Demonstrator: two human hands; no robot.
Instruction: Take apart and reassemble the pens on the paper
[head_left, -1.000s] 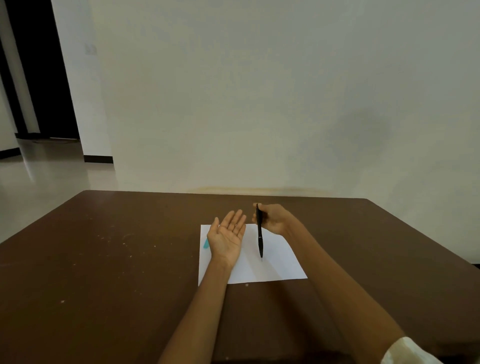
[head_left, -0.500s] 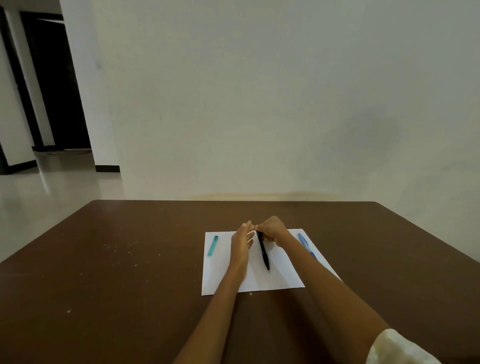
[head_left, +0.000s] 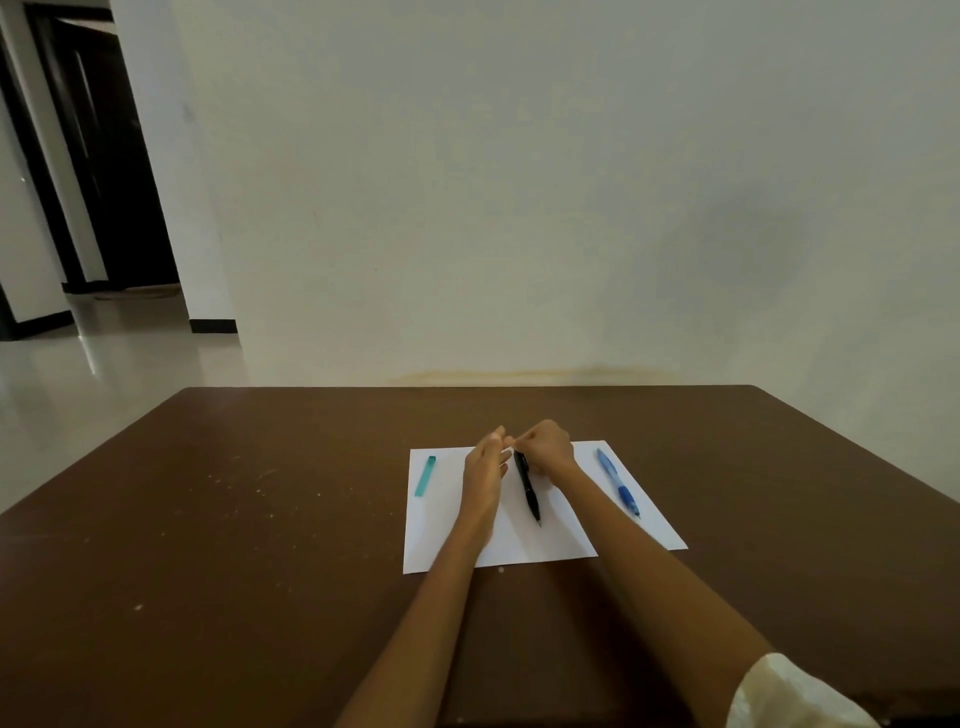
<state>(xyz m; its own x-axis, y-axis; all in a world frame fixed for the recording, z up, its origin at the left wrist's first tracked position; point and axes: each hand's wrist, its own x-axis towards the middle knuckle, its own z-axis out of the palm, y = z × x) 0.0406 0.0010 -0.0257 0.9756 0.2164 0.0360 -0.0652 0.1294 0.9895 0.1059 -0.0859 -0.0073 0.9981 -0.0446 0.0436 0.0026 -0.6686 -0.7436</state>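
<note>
Now the left hand (head_left: 485, 465), which lay palm-up and flat a second ago, stands on edge with its fingertips meeting the right hand (head_left: 545, 448) at the top of the black pen (head_left: 527, 486). The right hand's curled fingers grip that upper end; whether the left pinches anything is hidden. The pen slants tip-down over the white paper (head_left: 566, 535), where a blue pen (head_left: 617, 482) and a teal pen piece (head_left: 425, 475) lie.

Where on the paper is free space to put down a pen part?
Free: the strip between the teal piece and the left hand, and the paper near edge below the black pen. Crowded: around the right hand and beside the blue pen.
</note>
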